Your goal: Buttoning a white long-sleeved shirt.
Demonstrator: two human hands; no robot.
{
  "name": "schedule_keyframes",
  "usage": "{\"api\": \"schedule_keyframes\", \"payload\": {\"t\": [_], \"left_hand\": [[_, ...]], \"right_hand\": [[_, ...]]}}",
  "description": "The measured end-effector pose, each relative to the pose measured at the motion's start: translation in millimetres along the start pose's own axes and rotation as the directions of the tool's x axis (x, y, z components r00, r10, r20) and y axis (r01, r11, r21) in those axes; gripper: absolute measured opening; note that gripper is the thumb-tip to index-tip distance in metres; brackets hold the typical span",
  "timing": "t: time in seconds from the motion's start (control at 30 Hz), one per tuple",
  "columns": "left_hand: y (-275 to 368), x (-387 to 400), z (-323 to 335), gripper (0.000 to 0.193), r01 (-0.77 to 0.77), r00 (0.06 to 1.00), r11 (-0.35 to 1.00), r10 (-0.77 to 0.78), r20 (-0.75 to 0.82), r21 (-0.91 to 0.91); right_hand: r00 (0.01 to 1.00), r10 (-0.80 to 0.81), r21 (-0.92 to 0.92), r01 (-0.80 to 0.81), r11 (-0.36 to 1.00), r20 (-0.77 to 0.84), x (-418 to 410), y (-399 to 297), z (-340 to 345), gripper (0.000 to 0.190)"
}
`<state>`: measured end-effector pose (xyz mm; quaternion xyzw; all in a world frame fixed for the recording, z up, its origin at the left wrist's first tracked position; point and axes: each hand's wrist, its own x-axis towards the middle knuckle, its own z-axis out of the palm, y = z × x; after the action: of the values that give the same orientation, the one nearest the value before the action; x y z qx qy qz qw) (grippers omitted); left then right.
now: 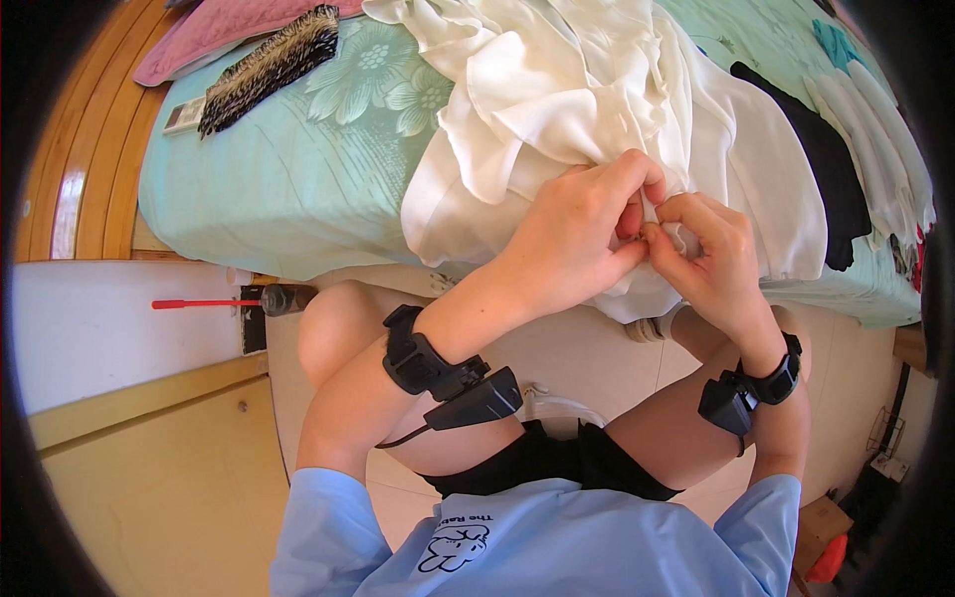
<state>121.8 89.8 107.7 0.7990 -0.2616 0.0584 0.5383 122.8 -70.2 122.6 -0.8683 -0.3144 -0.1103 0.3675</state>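
A white satiny garment (552,97) lies heaped over the edge of the bed, part of it hanging down in front of me. My left hand (589,227) pinches a gathered bit of this cloth between its fingers. Close against it on the right, my right hand (705,257) grips the same bit, thumb and forefinger meeting beside the left thumb. Whatever small detail lies between the fingertips is mostly hidden. Both wrists carry black straps with small black devices.
The bed's pale green floral sheet (283,186) holds a patterned dark-and-tan cloth (272,71) and a pink quilted pillow (201,41) at the left. Folded black cloth (813,157) and white garments (873,142) lie at the right. A cardboard box (821,526) stands low at the right.
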Motion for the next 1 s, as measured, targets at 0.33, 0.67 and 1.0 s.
{"api": "schedule_keyframes", "payload": {"t": [0.33, 0.67, 1.0], "left_hand": [[1.2, 0.0, -0.3, 0.033, 0.01, 1.0, 1.0, -0.01, -0.01, 0.017], [1.1, -0.3, 0.5, 0.032, 0.048, 0.999, 0.998, -0.048, -0.007, -0.037], [1.1, -6.9, 6.6, 0.032, -0.104, 0.98, 0.989, 0.12, -0.157, 0.11]], "right_hand": [[1.0, -0.028, -0.004, 0.028, 1.0, -0.008, 0.2, -2.0, -1.1, 0.011], [0.991, -0.121, -0.061, 0.117, 0.991, -0.065, -1.5, 1.8, 6.8, 0.015], [0.996, -0.074, -0.053, 0.072, 0.996, -0.045, -2.7, 0.4, 5.6, 0.016]]}}
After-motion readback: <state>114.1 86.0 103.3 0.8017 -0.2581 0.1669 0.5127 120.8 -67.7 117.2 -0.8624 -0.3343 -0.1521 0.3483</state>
